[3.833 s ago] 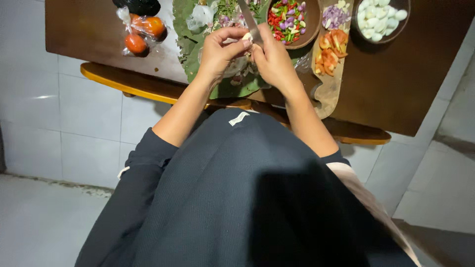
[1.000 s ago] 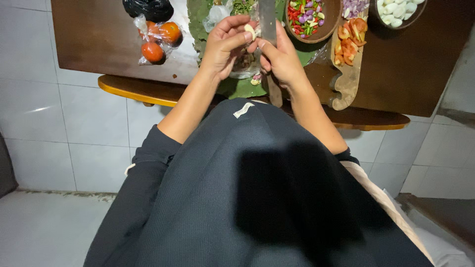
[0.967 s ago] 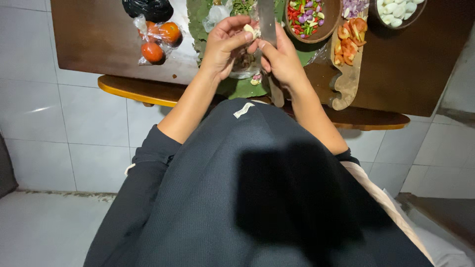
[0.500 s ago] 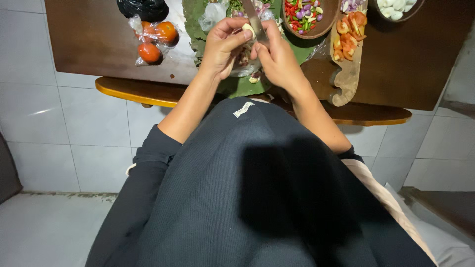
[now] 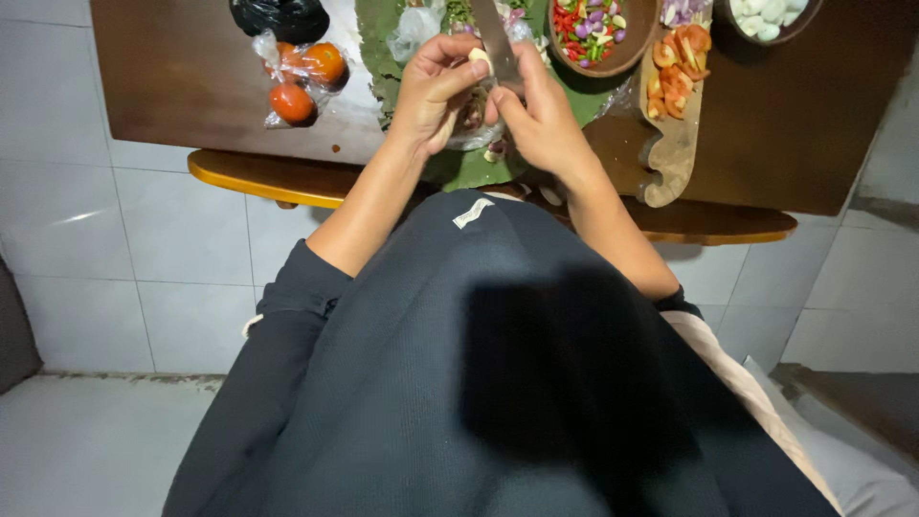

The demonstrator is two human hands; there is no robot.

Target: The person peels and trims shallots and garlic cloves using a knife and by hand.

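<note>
1. Change since half a second ago: I see almost none. View nudged slightly; left hand (image 5: 433, 91) and right hand (image 5: 539, 115) stay together over the green leaf (image 5: 464, 168); knife blade sits a touch more upright.
2. Against 3.8 s ago: view has shifted, so the white-piece bowl (image 5: 771, 19) is now cut by the top edge and the tomato bag (image 5: 297, 77) sits further right in frame.
3. Left to right, counts: one black bag (image 5: 282, 14) at the top edge, then one clear bag with three red-orange tomatoes.
4. One left hand, fingers closed on one pale garlic clove (image 5: 479, 59), pinched at the fingertips above the leaf.
5. One knife (image 5: 498, 38), blade pointing away from me, touching the clove; right hand closed around it, handle hidden in the fist.
6. One brown bowl of chopped chillies (image 5: 598, 29), just right of the hands.
7. One wooden cutting board (image 5: 670, 144) with tomato slices (image 5: 675, 67) and purple shallot bits at its far end.
8. One bowl of white pieces, far right, partly out of frame.
9. Edges: dark table (image 5: 172, 77) near edge runs below the hands; yellow-wood bench rim (image 5: 258, 172) sits just under it.
10. Room: bare tabletop left of the tomato bag and right of the board; white tiled floor (image 5: 124, 239) on both sides of my lap.
</note>
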